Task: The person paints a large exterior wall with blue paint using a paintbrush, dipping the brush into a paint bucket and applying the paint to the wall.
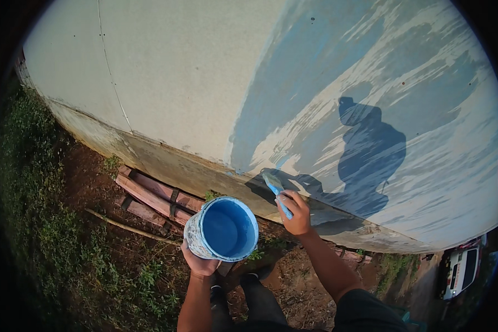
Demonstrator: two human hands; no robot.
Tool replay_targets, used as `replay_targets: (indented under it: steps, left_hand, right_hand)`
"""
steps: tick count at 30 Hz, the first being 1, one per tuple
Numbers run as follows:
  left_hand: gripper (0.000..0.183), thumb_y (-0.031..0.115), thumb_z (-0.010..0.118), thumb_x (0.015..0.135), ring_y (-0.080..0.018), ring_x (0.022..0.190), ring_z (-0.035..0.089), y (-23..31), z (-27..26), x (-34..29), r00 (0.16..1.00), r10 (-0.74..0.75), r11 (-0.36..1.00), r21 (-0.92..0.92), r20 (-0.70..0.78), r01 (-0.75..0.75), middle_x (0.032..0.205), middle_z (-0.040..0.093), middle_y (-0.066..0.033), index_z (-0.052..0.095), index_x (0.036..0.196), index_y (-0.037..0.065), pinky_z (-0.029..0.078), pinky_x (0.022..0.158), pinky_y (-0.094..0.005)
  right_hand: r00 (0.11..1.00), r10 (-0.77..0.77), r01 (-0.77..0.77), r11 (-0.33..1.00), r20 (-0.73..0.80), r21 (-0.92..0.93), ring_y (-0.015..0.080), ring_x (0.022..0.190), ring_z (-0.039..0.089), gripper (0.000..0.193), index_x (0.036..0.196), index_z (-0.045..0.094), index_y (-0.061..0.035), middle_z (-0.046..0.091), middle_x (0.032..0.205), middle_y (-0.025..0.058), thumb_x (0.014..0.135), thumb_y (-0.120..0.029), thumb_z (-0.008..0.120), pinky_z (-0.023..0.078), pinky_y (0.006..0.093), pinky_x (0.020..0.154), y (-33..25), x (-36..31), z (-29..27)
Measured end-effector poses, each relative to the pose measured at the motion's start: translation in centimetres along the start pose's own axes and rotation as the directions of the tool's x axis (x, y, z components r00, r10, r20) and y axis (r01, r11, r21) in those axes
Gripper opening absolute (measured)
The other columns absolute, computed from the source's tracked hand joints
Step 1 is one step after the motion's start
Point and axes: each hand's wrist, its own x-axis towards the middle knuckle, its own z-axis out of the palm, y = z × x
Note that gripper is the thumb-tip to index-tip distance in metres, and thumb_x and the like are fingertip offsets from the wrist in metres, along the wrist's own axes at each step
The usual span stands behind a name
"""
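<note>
My left hand is wrapped round the lower side of a paint bucket, whose open top faces up. Blue paint shows inside it, and smears mark its outer wall. A blue-handled paintbrush is gripped in my right hand, its bristles close to the wall's lower part; whether they touch it I cannot tell. The pale wall carries streaky blue-grey paint on its right half, with bare patches between the strokes. My shadow falls across that painted part.
Reddish beams lie on the ground along the wall's foot, beside a long stick. Green weeds cover the left side. Reddish soil lies around my feet. A white vehicle stands at the far right.
</note>
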Motion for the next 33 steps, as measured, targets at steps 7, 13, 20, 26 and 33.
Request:
replay_targets:
  steps: [7,13,20,26,33]
  left_hand:
    - [0.085,0.070,0.043,0.102,-0.0367,0.144,0.057,0.4,-1.0,-1.2,1.000,0.028,0.998,0.052,0.000,-0.028,0.160,0.057,-0.0141,0.049,0.162,0.010,0.048,0.120,-0.0565]
    - [0.081,0.066,0.043,0.104,-0.0363,0.142,0.059,-0.1,-2.6,-1.6,0.995,0.072,0.997,0.028,-0.069,-0.070,0.158,0.059,-0.0144,0.052,0.160,0.008,0.050,0.118,-0.0542]
    - [0.083,0.072,0.042,0.103,-0.0384,0.145,0.055,-1.7,-3.6,-1.3,0.998,0.006,1.000,0.018,-0.056,-0.005,0.162,0.054,-0.0146,0.050,0.162,0.013,0.048,0.119,-0.0574]
    - [0.085,0.072,0.045,0.102,-0.0382,0.145,0.055,-1.9,-3.5,-2.1,0.996,0.017,0.999,0.043,-0.083,-0.014,0.163,0.053,-0.0151,0.048,0.163,0.012,0.049,0.118,-0.0570]
    - [0.086,0.072,0.048,0.101,-0.0370,0.144,0.056,-2.4,-2.3,-2.0,1.000,-0.006,0.999,0.032,-0.021,0.006,0.160,0.056,-0.0155,0.050,0.161,0.011,0.050,0.117,-0.0562]
  right_hand:
    - [0.998,0.063,-0.063,0.998,-0.026,0.001,0.0365,0.096,0.075,0.029,0.114,0.077,-0.0040,0.072,0.118,0.0141,0.087,0.000,0.086,0.062,0.0445,0.080,4.3,-0.6,2.8]
    - [0.973,-0.059,0.053,0.998,-0.225,-0.032,0.0373,0.095,0.075,0.025,0.113,0.076,-0.0016,0.071,0.116,0.0162,0.089,0.002,0.083,0.062,0.0446,0.074,-0.1,-0.6,1.5]
    - [0.999,0.018,-0.020,0.998,0.037,0.059,0.0360,0.096,0.075,0.025,0.111,0.076,-0.0026,0.071,0.117,0.0135,0.088,0.004,0.083,0.062,0.0439,0.077,3.1,1.7,4.7]
    - [0.948,-0.127,0.147,0.988,-0.291,0.048,0.0327,0.088,0.076,0.020,0.108,0.075,0.0021,0.072,0.112,0.0155,0.089,0.004,0.082,0.062,0.0411,0.072,-2.0,6.0,1.8]
    - [1.000,0.015,-0.017,0.991,0.017,0.133,0.0367,0.091,0.074,0.020,0.108,0.074,0.0003,0.072,0.112,0.0129,0.090,-0.001,0.082,0.060,0.0427,0.079,1.0,6.0,4.0]
